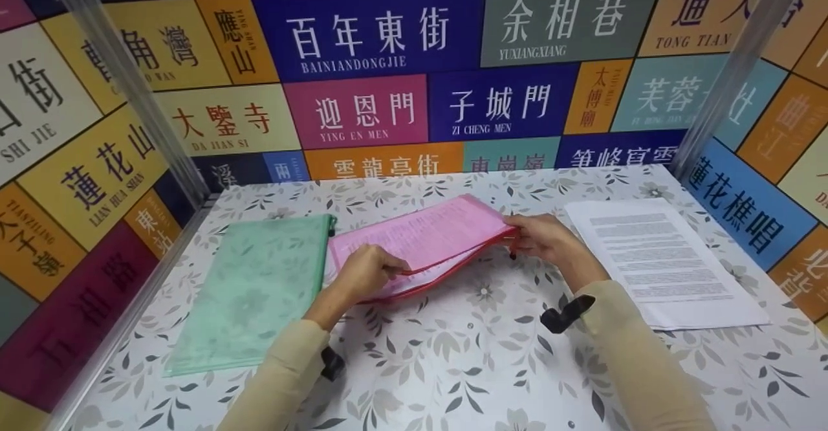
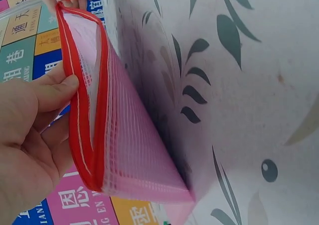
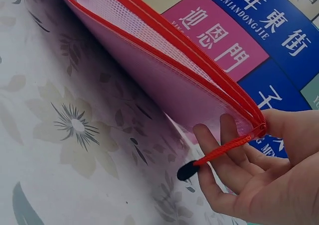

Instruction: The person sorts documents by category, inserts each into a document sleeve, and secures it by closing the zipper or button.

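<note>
A pink mesh zipper pouch (image 1: 420,230) with red zipper edging is tilted up off the table between both hands, its mouth open. White paper shows inside the mouth in the head view. My left hand (image 1: 362,276) pinches the upper zipper edge, thumb on the red band (image 2: 75,110) in the left wrist view. At the far right corner, my right hand (image 1: 543,240) pinches the pouch by the zipper's end. From there a red pull cord (image 3: 224,150) with a black tip hangs across the fingers in the right wrist view.
A green translucent zipper pouch (image 1: 252,295) lies flat on the left of the table (image 1: 479,366). To the right lies a stack of printed paper (image 1: 673,263). Clear upright posts (image 1: 731,75) and a wall of colourful signs (image 1: 369,30) bound the back.
</note>
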A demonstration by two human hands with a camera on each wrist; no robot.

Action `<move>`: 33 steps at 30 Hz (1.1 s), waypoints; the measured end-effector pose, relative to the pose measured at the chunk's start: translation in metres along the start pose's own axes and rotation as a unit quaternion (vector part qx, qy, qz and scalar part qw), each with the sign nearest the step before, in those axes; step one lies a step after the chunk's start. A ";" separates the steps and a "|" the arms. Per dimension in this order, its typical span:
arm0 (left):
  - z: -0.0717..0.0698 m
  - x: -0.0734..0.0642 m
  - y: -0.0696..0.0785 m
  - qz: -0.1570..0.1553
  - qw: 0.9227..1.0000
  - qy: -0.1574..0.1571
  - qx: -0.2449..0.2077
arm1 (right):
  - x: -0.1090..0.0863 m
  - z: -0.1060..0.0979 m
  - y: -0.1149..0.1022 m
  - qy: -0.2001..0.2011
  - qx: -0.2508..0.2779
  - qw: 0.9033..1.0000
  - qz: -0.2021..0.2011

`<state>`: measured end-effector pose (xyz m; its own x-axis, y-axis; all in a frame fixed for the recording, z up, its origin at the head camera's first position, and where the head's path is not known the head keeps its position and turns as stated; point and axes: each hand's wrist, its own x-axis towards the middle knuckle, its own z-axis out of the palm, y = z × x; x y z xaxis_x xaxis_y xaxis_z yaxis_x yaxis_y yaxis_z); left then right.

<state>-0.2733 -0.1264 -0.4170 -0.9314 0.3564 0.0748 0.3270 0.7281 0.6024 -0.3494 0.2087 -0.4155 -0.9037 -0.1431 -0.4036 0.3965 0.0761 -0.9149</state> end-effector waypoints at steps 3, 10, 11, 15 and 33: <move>-0.001 0.002 -0.004 -0.005 1.000 0.019 0.015 | -0.001 -0.001 0.002 -0.007 0.016 1.000 0.002; 0.000 0.010 -0.014 0.002 0.995 0.084 0.061 | -0.005 -0.001 0.005 -0.039 0.083 0.996 -0.007; 0.000 0.011 -0.015 -0.002 0.994 0.085 0.064 | -0.006 -0.001 0.006 -0.045 0.094 0.994 -0.007; 0.002 0.013 -0.015 -0.021 0.993 0.091 0.071 | -0.009 -0.001 0.008 -0.065 0.122 0.990 -0.011; 0.039 0.019 0.027 0.063 0.987 0.128 0.071 | -0.013 0.009 0.016 -0.086 0.105 0.990 -0.040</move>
<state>-0.2760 -0.0771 -0.4305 -0.8861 0.3027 0.3510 0.4446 0.7691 0.4591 -0.3300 0.2027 -0.4251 -0.8997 -0.3085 -0.3088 0.3657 -0.1465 -0.9191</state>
